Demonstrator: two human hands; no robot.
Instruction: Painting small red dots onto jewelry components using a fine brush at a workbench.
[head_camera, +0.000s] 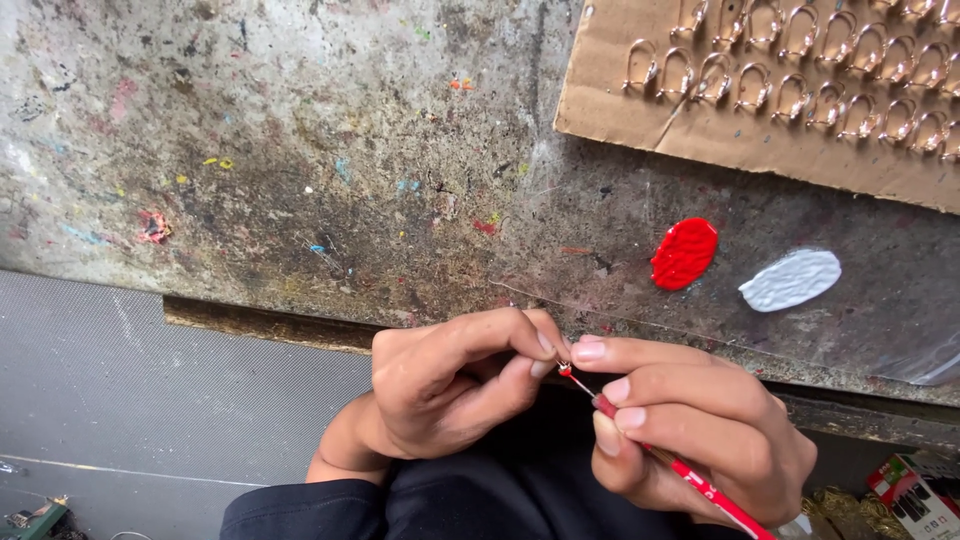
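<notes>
My left hand (455, 385) pinches a tiny metal piece (562, 366) between thumb and forefinger, just below the worktable edge. My right hand (700, 430) grips a thin red-handled paintbrush (700, 484) like a pen, its red-tipped bristles touching the small piece. On the table beyond lie a blob of red paint (685, 253) and a blob of white paint (791, 279).
A paint-stained grey worktable (300, 150) fills the upper view. A cardboard sheet (640, 110) at the top right carries several rows of small metal hooks (800, 90). A grey mesh surface (120, 390) lies lower left. A red box (915, 495) sits bottom right.
</notes>
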